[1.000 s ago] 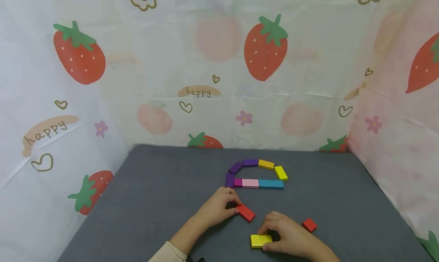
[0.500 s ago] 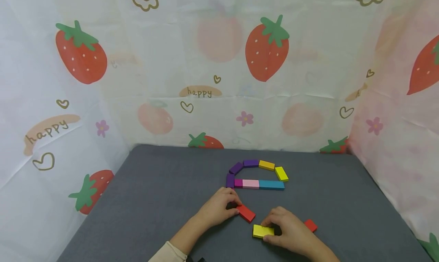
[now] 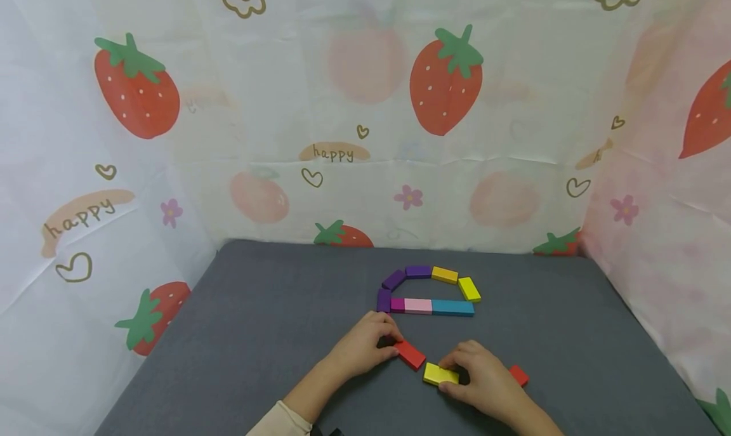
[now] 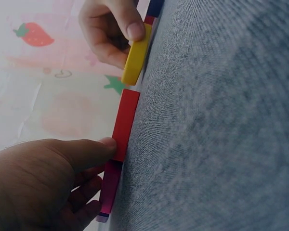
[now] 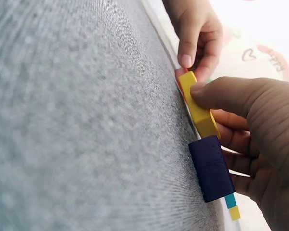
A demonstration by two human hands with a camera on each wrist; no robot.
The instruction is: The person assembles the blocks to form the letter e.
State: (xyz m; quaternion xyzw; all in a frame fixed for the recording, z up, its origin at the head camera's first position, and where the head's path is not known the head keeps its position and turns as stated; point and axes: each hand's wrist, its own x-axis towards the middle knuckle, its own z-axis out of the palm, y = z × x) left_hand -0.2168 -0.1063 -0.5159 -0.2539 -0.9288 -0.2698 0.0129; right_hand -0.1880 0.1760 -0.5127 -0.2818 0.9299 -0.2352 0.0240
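My left hand rests at the near end of the arc, thumb and fingertips pinching the upper end of a red block. Past that end, a magenta block lies along its fingers in the left wrist view. Between thumb and fingers, my right hand pinches a yellow block, whose left corner is right by the red block's lower end. A dark purple block lies beside the right fingers in the right wrist view; the head view hides it.
Behind the hands, purple blocks, an orange-yellow block and another yellow block form an arch. Below it runs a row of magenta, pink and blue blocks. A second red block lies right of the right hand.
My right hand has slid the yellow block forward and slightly right, up toward the red block's lower end, turning it a little. The left hand has stayed on the red block.
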